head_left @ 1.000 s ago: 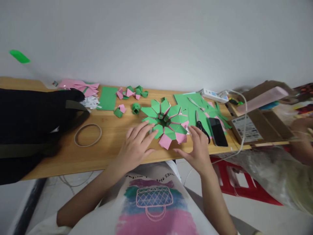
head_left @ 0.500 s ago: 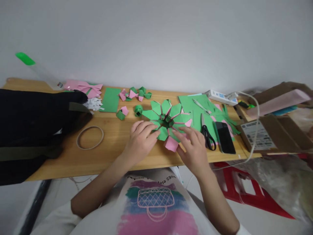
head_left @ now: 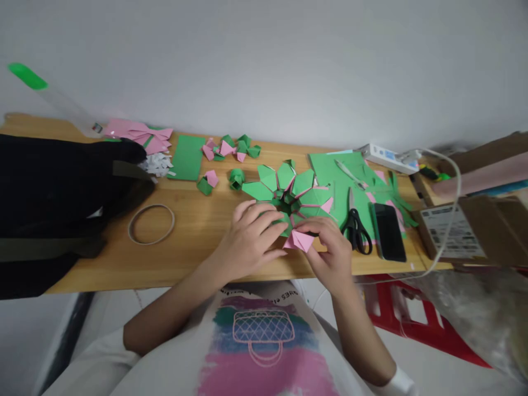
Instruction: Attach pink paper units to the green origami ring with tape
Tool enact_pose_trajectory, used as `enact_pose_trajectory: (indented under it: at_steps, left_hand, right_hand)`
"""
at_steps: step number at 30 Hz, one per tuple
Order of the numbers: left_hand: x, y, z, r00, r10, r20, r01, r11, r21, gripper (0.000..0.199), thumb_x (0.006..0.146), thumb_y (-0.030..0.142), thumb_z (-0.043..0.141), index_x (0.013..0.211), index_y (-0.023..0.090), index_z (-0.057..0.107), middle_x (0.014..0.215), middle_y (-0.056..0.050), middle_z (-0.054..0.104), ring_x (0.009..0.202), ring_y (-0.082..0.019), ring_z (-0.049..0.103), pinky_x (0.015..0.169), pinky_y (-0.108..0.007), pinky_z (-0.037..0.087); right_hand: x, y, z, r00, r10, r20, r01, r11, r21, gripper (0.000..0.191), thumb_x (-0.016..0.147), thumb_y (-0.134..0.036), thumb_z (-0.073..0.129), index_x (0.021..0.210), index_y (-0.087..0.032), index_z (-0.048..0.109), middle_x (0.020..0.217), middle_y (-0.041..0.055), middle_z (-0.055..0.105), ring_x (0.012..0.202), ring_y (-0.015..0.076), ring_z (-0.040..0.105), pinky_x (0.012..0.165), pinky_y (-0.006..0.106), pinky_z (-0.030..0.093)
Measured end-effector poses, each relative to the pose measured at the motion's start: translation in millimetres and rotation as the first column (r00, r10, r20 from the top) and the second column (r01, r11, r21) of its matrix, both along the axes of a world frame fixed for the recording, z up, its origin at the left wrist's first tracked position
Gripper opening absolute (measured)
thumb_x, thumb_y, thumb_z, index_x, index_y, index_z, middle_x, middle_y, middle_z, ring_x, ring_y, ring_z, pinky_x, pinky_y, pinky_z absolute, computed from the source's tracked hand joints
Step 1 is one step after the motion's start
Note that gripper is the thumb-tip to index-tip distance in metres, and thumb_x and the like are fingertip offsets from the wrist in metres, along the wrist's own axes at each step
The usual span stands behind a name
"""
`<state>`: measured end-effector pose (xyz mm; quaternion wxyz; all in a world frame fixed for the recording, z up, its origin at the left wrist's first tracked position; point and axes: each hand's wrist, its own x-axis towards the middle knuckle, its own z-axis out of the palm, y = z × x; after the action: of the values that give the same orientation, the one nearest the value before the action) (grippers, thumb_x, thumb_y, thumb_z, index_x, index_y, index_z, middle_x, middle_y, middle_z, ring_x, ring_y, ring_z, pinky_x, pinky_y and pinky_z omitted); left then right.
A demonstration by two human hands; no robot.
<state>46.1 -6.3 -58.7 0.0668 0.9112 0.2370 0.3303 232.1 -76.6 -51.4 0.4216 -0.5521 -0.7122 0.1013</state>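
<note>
A flower-like ring of folded green and pink paper [head_left: 303, 181] lies on the wooden table, with a dark hole at its middle. My left hand [head_left: 256, 234] rests over the ring's near left side, fingers stretched out and lying on the green petals. On the near right, my right hand [head_left: 328, 242] pinches a pink folded paper piece [head_left: 300, 241] between thumb and fingers at the ring's front edge. Whether that piece is joined to the ring is hidden by the fingers.
Small folded paper pieces [head_left: 231, 147] lie behind the ring. A tape ring [head_left: 151, 224] and a black bag [head_left: 61, 203] are on the left. Scissors [head_left: 355, 228], a phone [head_left: 388, 232], green paper sheets [head_left: 330, 165], a power strip [head_left: 390, 158] and a cardboard box [head_left: 474, 231] are on the right.
My right hand has closed on the pink piece, which now tilts up and shows a pointed folded face. My left hand has moved right across the ring. The view has shifted slightly.
</note>
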Motion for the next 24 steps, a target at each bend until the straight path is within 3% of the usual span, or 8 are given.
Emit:
enact_pose_trajectory:
  at_steps: [2, 5, 7, 11, 16, 24]
  left_hand:
    - [4, -2, 0.1, 1.000, -0.005, 0.016, 0.005, 1.000, -0.025, 0.024, 0.087, 0.038, 0.065, 0.098, 0.016, 0.064, 0.103, -0.007, 0.072, 0.105, -0.025, 0.059, 0.097, -0.043, 0.038]
    - [7, -2, -1.7, 0.999, 0.004, 0.038, -0.002, 0.999, -0.042, 0.007, 0.087, 0.021, 0.061, 0.092, 0.017, 0.065, 0.098, -0.006, 0.072, 0.100, -0.023, 0.060, 0.093, -0.041, 0.040]
    - [7, -1, -2.8, 0.999, 0.012, 0.050, -0.010, 0.999, -0.040, 0.006, 0.087, 0.016, 0.059, 0.090, 0.017, 0.065, 0.096, -0.004, 0.072, 0.097, -0.022, 0.060, 0.092, -0.039, 0.041]
    - [8, -5, -2.1, 1.000, 0.020, 0.014, -0.020, 1.000, -0.024, 0.006, 0.088, 0.023, 0.062, 0.089, 0.018, 0.065, 0.097, -0.004, 0.072, 0.099, -0.022, 0.060, 0.096, -0.042, 0.039]
    - [13, -13, 1.6, 0.998, 0.065, 0.020, -0.064, 0.998, -0.030, 0.028, 0.086, 0.044, 0.063, 0.086, 0.016, 0.066, 0.091, -0.008, 0.071, 0.093, -0.026, 0.060, 0.092, -0.045, 0.042]
    - [13, -15, 4.8, 0.994, 0.061, 0.092, -0.040, 0.975, -0.219, 0.018, 0.086, 0.034, 0.063, 0.089, 0.016, 0.064, 0.092, -0.007, 0.071, 0.090, -0.024, 0.061, 0.084, -0.040, 0.044]
  right_hand:
    - [0, 0, -0.3, 1.000, -0.015, -0.015, 0.015, 1.000, -0.004, 0.014, 0.087, -0.016, 0.059, 0.098, -0.024, 0.061, 0.090, 0.0041, 0.070, 0.088, 0.0220, 0.065, 0.079, 0.039, 0.050]
    - [1, -2, 0.3, 1.000, -0.001, 0.002, 0.002, 1.000, -0.017, 0.022, 0.089, -0.015, 0.055, 0.108, -0.025, 0.061, 0.095, 0.0050, 0.071, 0.091, 0.0227, 0.065, 0.079, 0.039, 0.050]
    - [2, -3, 0.8, 1.000, 0.005, 0.004, -0.005, 0.999, -0.040, 0.028, 0.090, -0.014, 0.053, 0.114, -0.026, 0.061, 0.100, 0.0053, 0.071, 0.095, 0.0225, 0.066, 0.080, 0.039, 0.050]
    - [0, -6, 1.6, 0.999, -0.008, -0.054, 0.001, 0.993, -0.120, 0.040, 0.091, -0.014, 0.051, 0.128, -0.028, 0.054, 0.109, 0.0058, 0.071, 0.100, 0.0216, 0.065, 0.086, 0.040, 0.050]
    - [-7, -5, 1.4, 0.980, -0.069, -0.187, 0.026, 0.975, -0.220, 0.041, 0.092, -0.015, 0.048, 0.130, -0.028, 0.054, 0.110, 0.0061, 0.070, 0.103, 0.0213, 0.065, 0.091, 0.042, 0.049]
    - [-6, -3, -5.3, 0.922, -0.118, -0.368, 0.037, 0.975, -0.218, 0.033, 0.093, -0.017, 0.051, 0.124, -0.027, 0.057, 0.113, 0.0061, 0.067, 0.101, 0.0174, 0.065, 0.088, 0.035, 0.053]
